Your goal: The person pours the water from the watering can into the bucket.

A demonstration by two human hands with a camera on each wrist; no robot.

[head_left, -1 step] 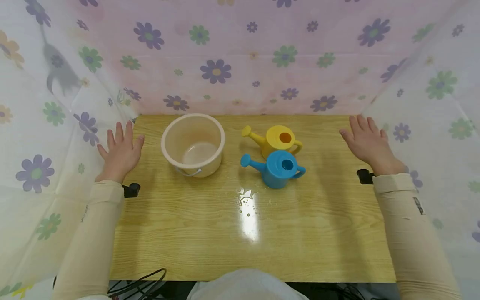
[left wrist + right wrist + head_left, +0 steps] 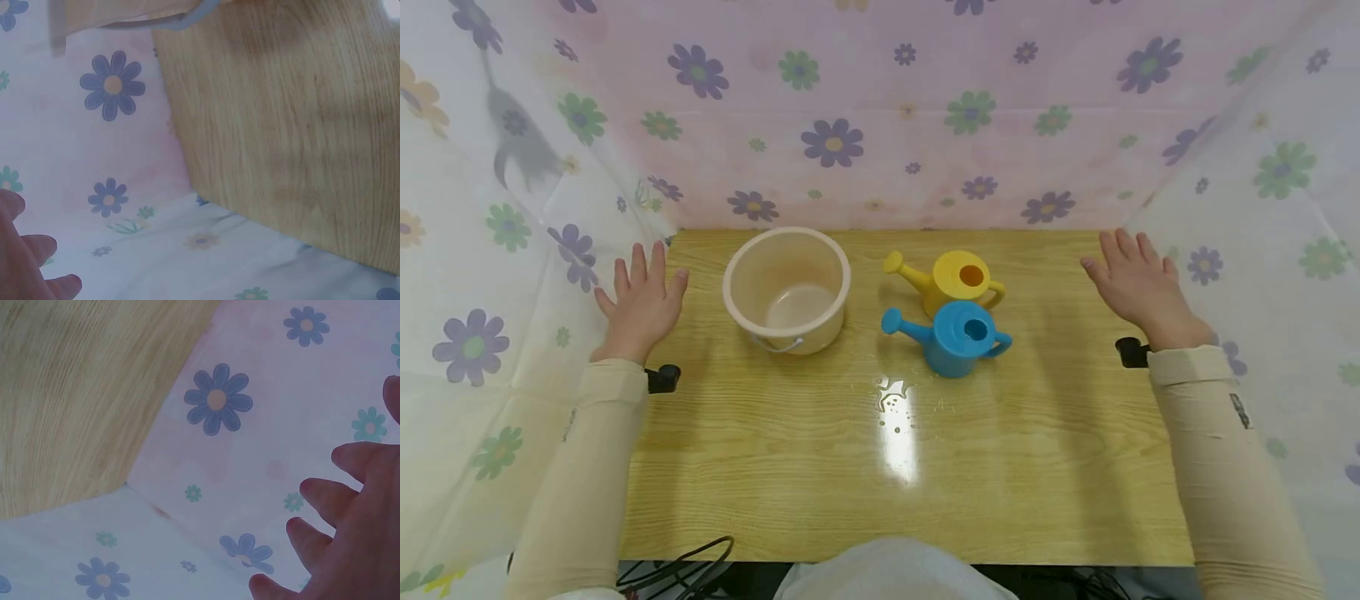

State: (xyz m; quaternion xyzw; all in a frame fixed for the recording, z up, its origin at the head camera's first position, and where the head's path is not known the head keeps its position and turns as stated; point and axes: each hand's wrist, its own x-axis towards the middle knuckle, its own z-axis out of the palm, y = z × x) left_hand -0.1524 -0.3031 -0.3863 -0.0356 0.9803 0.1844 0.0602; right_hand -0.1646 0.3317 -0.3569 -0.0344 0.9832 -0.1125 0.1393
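Note:
My left hand (image 2: 643, 308), fingers spread and straight, hangs near the table's left edge and holds nothing. Over the right edge my right hand (image 2: 1142, 292) is likewise spread, with nothing in it. Between them, nearer the left hand, stands a cream bucket (image 2: 822, 329), its thin handle lowered at the front. A yellow watering can (image 2: 942, 287) stands right of the bucket, spout to the left. Just in front of it is a blue watering can (image 2: 951, 354), facing the same way and partly covering it. The left wrist view catches part of the bucket (image 2: 125, 12) at its top.
Small puddles of water (image 2: 892, 400) lie on the wooden table (image 2: 775, 467) before the blue can. Flowered cloth (image 2: 880, 183) encloses the back and both sides. Black cables (image 2: 700, 554) run below the front edge at left.

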